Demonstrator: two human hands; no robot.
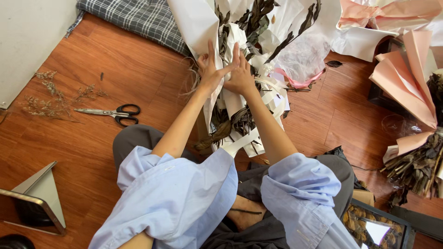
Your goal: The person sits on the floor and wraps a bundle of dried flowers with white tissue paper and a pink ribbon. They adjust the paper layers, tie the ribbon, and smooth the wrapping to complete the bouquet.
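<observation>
A dried bouquet (pixel 240 120) with dark withered leaves lies on the wooden floor in front of me, wrapped in white paper (pixel 198 23). My left hand (pixel 210 69) and my right hand (pixel 240 74) both rest on its middle, fingers pointing away from me, pressing where a pale ribbon (pixel 272 90) circles the wrap. The thumbs nearly touch each other. Whether the fingers pinch the ribbon or only press the paper is hidden. Light blue sleeves cover both my arms.
Black-handled scissors (pixel 115 113) and dried sprigs (pixel 50 99) lie at left. A second bouquet in pink paper (pixel 410 87) lies at right. A checked cushion (pixel 134 18) is at the back, a tilted mirror (pixel 37 198) at lower left, a dark tray (pixel 374 226) at lower right.
</observation>
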